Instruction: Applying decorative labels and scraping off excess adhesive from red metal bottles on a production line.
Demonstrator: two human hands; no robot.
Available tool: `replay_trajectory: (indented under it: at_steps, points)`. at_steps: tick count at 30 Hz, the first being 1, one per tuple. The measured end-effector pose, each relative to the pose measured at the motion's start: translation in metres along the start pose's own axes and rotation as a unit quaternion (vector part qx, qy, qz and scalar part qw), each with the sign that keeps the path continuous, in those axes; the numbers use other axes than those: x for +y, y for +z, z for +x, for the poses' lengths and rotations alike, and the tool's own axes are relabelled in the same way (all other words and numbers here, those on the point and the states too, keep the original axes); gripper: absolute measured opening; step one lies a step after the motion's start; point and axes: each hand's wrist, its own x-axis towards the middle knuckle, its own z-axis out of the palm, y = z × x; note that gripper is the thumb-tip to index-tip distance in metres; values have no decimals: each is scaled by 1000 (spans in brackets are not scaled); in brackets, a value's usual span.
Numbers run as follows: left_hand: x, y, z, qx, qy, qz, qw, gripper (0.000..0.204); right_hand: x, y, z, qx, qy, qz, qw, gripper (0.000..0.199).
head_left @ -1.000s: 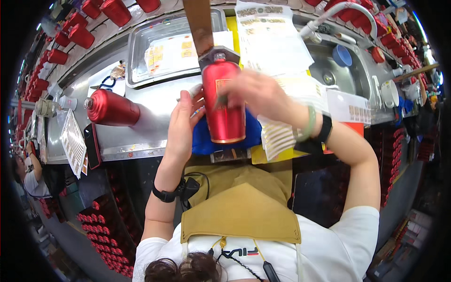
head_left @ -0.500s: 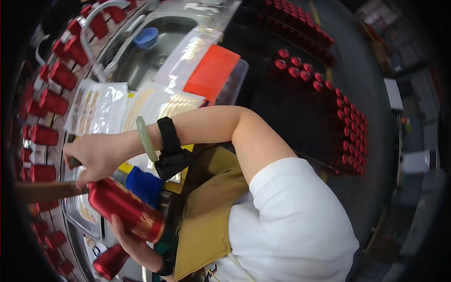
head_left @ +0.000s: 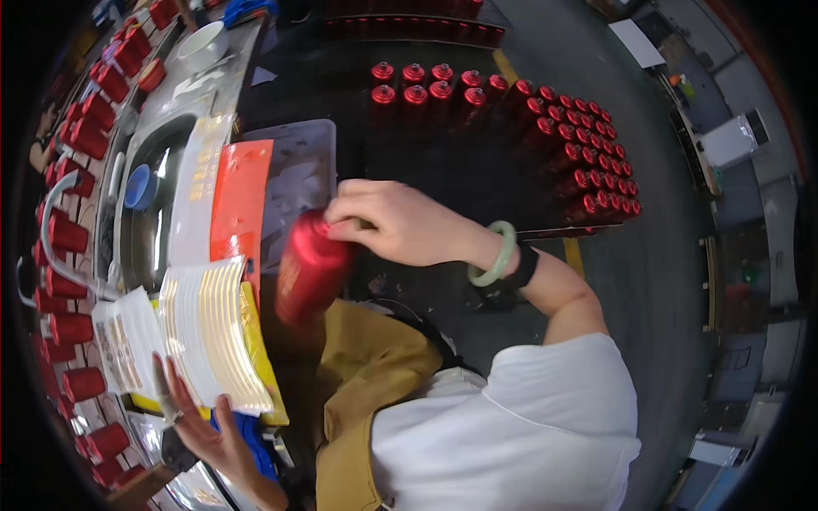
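Observation:
A glossy red bottle (head_left: 308, 272) with faint gold lettering hangs tilted from my right hand (head_left: 383, 217). My right fingers are closed round its narrow neck, and the bottle is blurred by motion. A pale green bangle and a black band circle that wrist. My left hand (head_left: 200, 430) holds nothing; its fingers are spread beside white sheets (head_left: 209, 328) with rows of gold strips. Some of its fingertips carry pale coverings. Under it lies a blue cloth (head_left: 254, 439), partly hidden.
Many similar red bottles (head_left: 588, 157) stand in rows on a dark surface at the right. A plastic bin (head_left: 319, 145) sits beside an orange-red sheet (head_left: 239, 200). Farther left are a sink (head_left: 162, 221) with a blue bowl (head_left: 141, 187) and a row of red bottles (head_left: 72, 328).
My right hand has swung from the bench to the right, carrying the bottle by its neck. My left hand has let go of the bottle and opened. The view has turned right.

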Motion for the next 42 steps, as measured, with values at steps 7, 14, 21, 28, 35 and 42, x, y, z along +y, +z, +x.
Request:
replay_trajectory:
  at_steps: [7, 14, 21, 28, 35, 42]
  points:
    - [-40, -2, 10, 40, -84, 88, 992, 51, 231, -60, -122, 212, 271, -278, 897, 8]
    - [-55, 32, 31, 102, -129, 126, 978, 50, 428, -166, -158, 285, 424, -371, 775, 13]
    - [-49, 76, 39, 123, -160, 110, 973, 50, 541, -210, -115, 342, 502, -337, 719, 21]
    - [-59, 118, 71, 89, -164, 54, 981, 51, 569, -222, -92, 258, 537, -344, 726, 38]
    - [-67, 150, 109, 35, -148, -47, 987, 51, 523, -219, -102, 251, 495, -262, 790, 57]
    - [-70, 151, 135, -45, -131, -137, 981, 52, 401, -71, -153, 220, 261, -146, 929, 40]
